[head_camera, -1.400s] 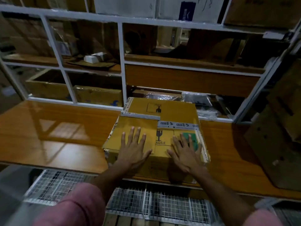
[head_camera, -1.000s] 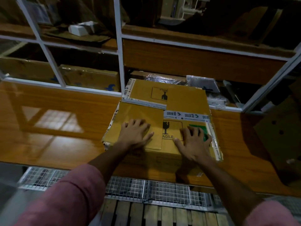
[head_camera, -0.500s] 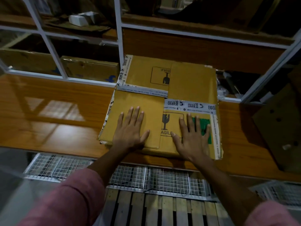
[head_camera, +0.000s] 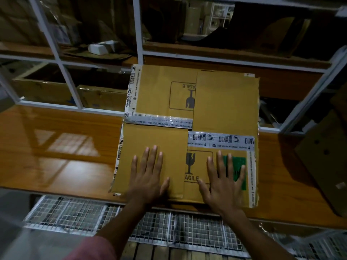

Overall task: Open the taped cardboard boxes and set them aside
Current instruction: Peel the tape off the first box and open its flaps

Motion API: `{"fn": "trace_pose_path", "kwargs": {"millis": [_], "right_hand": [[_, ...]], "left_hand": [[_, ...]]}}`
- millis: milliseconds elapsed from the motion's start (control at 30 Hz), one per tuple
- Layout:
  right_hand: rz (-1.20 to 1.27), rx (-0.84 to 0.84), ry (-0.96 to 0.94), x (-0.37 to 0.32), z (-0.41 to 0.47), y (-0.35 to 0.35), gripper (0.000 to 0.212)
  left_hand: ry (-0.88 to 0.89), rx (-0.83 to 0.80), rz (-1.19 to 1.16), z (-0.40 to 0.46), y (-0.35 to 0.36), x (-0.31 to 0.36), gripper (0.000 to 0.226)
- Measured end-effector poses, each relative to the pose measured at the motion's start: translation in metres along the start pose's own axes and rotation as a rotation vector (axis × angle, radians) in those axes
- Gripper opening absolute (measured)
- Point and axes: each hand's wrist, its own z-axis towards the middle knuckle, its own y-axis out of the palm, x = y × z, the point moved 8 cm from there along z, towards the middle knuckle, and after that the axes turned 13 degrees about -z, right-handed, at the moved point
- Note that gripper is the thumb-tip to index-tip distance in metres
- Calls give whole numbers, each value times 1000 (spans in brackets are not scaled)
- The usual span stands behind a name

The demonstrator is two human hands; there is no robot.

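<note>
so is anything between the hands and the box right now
Nothing visible. The left hand and right hand both lie flat with fingers spread directly on the top flaps of the cardboard box, which rests on the wooden counter.

A glossy wooden bench (head_camera: 56,147) stretches away to the left of the left hand (head_camera: 148,177). Beyond the fingertips stands a white-framed shelf rack (head_camera: 139,34), a small white packet (head_camera: 99,48) on its upper board (dimly lit). Below the wrists lies wire mesh (head_camera: 75,212); a dark cardboard sheet (head_camera: 324,158) leans right of the right hand (head_camera: 223,184).
</note>
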Motion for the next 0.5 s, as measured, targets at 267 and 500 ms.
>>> {"fn": "trace_pose_path", "kwargs": {"millis": [267,500], "right_hand": [[-15,79,-8,-18,54,36,83],[131,281,-46,-30,111,8,68]], "left_hand": [[43,73,-12,51,32,-32,87],[48,108,-14,82,40,-39,86]]}}
